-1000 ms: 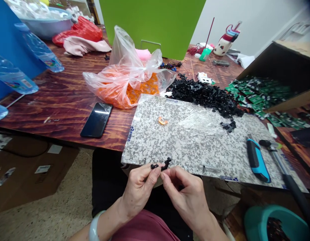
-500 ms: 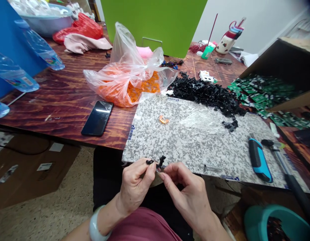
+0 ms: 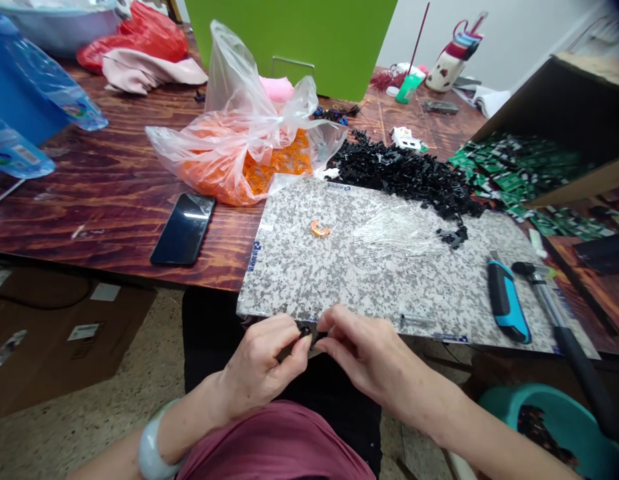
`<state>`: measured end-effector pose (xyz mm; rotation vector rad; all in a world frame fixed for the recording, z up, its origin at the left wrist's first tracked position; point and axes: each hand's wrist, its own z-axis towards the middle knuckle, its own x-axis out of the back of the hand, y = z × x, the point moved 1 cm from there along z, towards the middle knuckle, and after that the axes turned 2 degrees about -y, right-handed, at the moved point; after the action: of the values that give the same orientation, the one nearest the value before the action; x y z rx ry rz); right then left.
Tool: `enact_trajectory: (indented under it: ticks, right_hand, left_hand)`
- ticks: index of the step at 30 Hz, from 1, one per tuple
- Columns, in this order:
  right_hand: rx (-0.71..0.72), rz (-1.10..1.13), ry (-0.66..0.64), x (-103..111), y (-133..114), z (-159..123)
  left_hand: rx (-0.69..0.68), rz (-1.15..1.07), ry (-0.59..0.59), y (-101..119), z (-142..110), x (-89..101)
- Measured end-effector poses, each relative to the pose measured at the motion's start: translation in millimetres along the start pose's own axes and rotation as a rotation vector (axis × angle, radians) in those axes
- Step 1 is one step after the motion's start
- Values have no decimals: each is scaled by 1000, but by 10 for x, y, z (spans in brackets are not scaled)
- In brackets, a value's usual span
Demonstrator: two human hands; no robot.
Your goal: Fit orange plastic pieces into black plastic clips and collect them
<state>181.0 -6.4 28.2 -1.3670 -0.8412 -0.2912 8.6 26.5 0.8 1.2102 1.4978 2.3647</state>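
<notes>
Just off the front edge of the speckled stone slab (image 3: 289, 287), my left hand (image 3: 269, 357) pinches a small black plastic part (image 3: 305, 331) between thumb and forefinger. My right hand (image 3: 357, 347) has its thumb and fingertips closed on the same part from the other side. Most of the part is hidden behind my fingers. On the slab lie a small orange curved piece (image 3: 320, 229), a spread of thin clear rods or wires (image 3: 394, 233), and a big heap of black plastic parts (image 3: 399, 170) along the back.
A utility knife (image 3: 508, 300) and a hammer (image 3: 559, 313) lie at the slab's right. Left of it are a phone (image 3: 183, 229) and a plastic bag of orange pieces (image 3: 229, 160). Green circuit boards (image 3: 494, 170) spill from a carton (image 3: 579, 127). A teal bucket (image 3: 509, 407) stands below right.
My right hand has moved up and closed in on the black part, which stuck up between my hands before and is now mostly covered. The whole view has shifted slightly.
</notes>
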Motion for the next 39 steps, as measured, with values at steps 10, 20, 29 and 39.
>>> enact_trajectory:
  ticks: [10, 20, 29, 39]
  right_hand:
    - [165, -38, -192, 82, -52, 52]
    - [20, 219, 134, -300, 160, -94]
    - [-128, 342, 108, -326, 143, -128]
    - [-159, 414, 80, -351, 92, -151]
  left_hand:
    - [106, -223, -344, 3, -9, 216]
    - [442, -532, -231, -165, -90, 92]
    - [436, -555, -197, -201, -123, 95]
    - [410, -527, -215, -214, -175, 56]
